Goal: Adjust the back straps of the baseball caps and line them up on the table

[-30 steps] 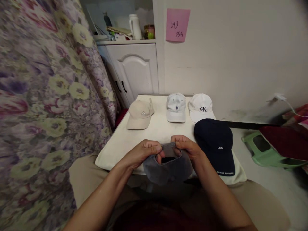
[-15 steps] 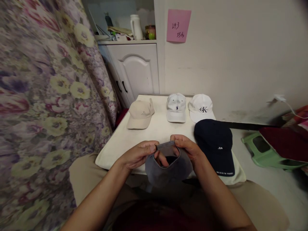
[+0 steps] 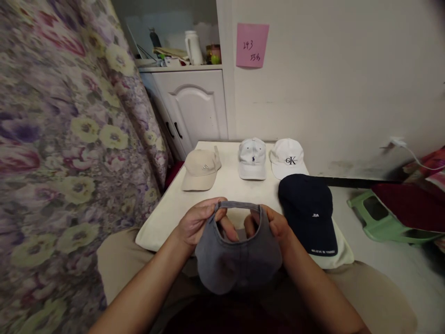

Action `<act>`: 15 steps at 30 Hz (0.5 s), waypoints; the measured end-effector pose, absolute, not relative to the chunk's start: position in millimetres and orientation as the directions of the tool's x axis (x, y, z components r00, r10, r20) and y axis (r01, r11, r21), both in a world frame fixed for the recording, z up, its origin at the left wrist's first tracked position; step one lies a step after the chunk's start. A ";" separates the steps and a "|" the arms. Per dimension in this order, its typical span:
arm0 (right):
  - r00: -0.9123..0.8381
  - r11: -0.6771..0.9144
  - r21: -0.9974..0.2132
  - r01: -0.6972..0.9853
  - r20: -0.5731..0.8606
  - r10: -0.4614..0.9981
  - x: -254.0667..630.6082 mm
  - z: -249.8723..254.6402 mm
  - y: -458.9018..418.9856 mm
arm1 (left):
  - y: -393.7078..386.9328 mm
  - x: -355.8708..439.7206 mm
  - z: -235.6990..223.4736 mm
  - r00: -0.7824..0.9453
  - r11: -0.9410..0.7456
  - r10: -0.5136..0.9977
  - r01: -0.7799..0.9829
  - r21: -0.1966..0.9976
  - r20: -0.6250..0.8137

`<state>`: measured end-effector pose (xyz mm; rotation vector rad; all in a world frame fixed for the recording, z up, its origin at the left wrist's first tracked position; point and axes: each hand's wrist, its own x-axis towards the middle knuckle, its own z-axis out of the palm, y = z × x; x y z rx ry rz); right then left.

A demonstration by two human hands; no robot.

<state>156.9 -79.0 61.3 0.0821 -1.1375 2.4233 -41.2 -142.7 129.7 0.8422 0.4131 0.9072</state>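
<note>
A grey baseball cap (image 3: 239, 262) is held over my lap, its back strap and rear opening turned upward. My left hand (image 3: 201, 220) grips the left side of the opening, with fingers reaching inside. On the other side my right hand (image 3: 274, 225) grips the cap near the strap's right end, some fingers showing through the opening. Beyond, on a cream-covered table, sit a beige cap (image 3: 200, 171), a pale grey cap (image 3: 252, 160) and a white cap (image 3: 288, 157) with dark letters. A navy cap (image 3: 308, 213) lies close to my right forearm.
The cream cloth (image 3: 163, 220) covers the low table before my knees. A floral curtain (image 3: 69, 162) hangs at left, beside a white cabinet (image 3: 194, 102). A pink note (image 3: 252, 45) is on the wall. A green stool (image 3: 385, 218) stands at right.
The grey cap has tipped and come nearer, so its back strap now stretches across the top of the opening. Both hands have moved from the strap to the opening's sides.
</note>
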 end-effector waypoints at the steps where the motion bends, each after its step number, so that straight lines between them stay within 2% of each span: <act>1: -0.877 -0.565 -0.691 -0.451 0.225 0.424 155.4 61.1 -81.0 | -142.2 -41.5 128.1 0.560 0.328 0.827 -0.536 0.778 0.037; 6: -0.812 -0.569 -0.612 -0.549 0.231 0.535 152.0 68.5 -91.8 | -142.3 -42.3 121.1 0.527 0.301 0.847 -0.589 0.750 0.074; 10: -0.759 -0.576 -0.537 -0.616 0.207 0.617 152.0 80.4 -98.9 | -143.6 -42.3 112.1 0.528 0.289 0.847 -0.568 0.771 0.071; 13: -0.732 -0.573 -0.525 -0.629 0.152 0.664 152.9 86.3 -100.0 | -144.5 -43.7 104.1 0.544 0.307 0.838 -0.518 0.799 0.030; 15: -0.727 -0.564 -0.543 -0.622 0.131 0.674 154.4 86.5 -97.8 | -144.9 -44.5 100.6 0.493 0.280 0.870 -0.512 0.812 0.011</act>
